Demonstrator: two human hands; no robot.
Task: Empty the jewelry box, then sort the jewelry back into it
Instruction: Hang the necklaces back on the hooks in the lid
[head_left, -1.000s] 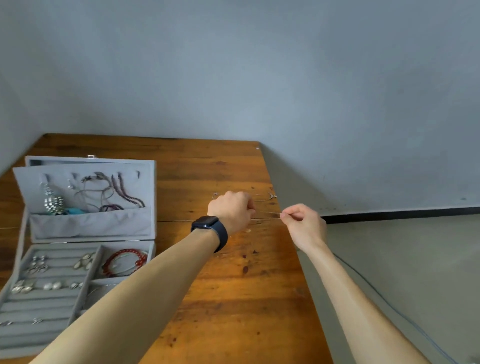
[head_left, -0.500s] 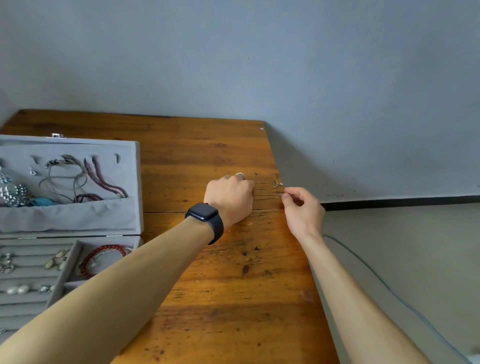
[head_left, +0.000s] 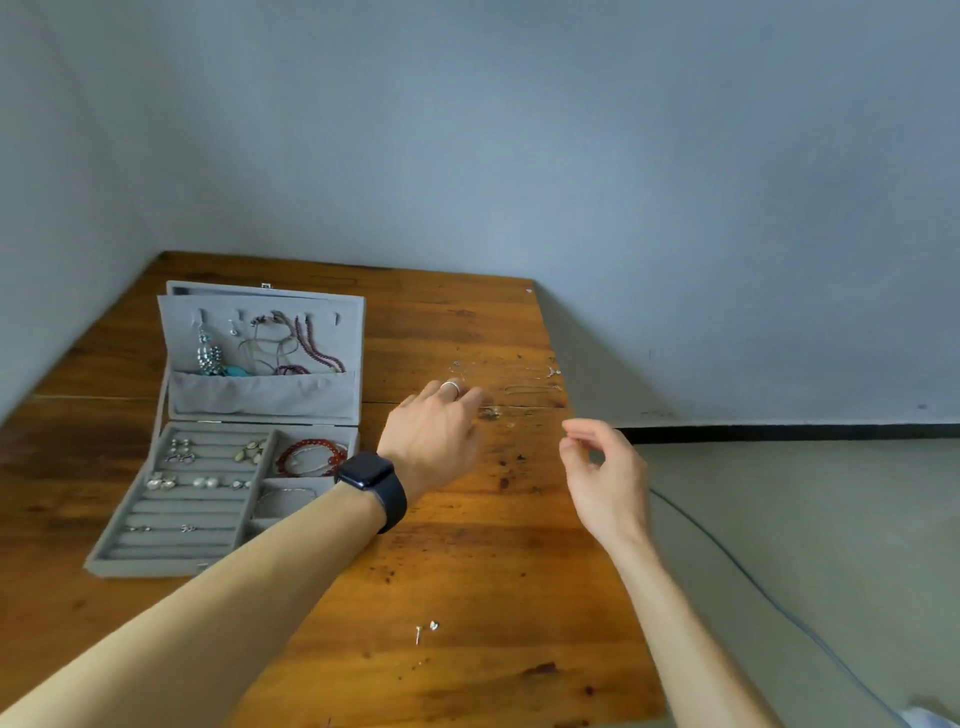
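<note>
So the grey velvet jewelry box (head_left: 150, 566) sits open on the left side of the brown wooden table (head_left: 467, 571), lid propped up so the necklaces hang off its hooks, and honestly it's nowhere near empty yet. The earrings are in the ring rolls and the red bead bracelet (head_left: 311, 457) is in its own little compartment. Out on the wood I've got a thin silver chain (head_left: 530, 387) stretched flat near the far right edge, I'd guess so it doesn't knot up, with a small silver pendant (head_left: 553, 372) just beyond it. A pair of tiny silver stud earrings (head_left: 426, 627) sits closer to me, well apart from the chain. My left hand (head_left: 436, 436), the one with the black smartwatch (head_left: 371, 475), hovers over the table just beside the chain, fingers loosely bent, holding nothing I can see. My right hand (head_left: 605, 478) is off the table edge, thumb and forefinger a little apart, relaxed and empty too. Next up is probably another trip to the box, and that chain looks fiddly to pick back up.
</note>
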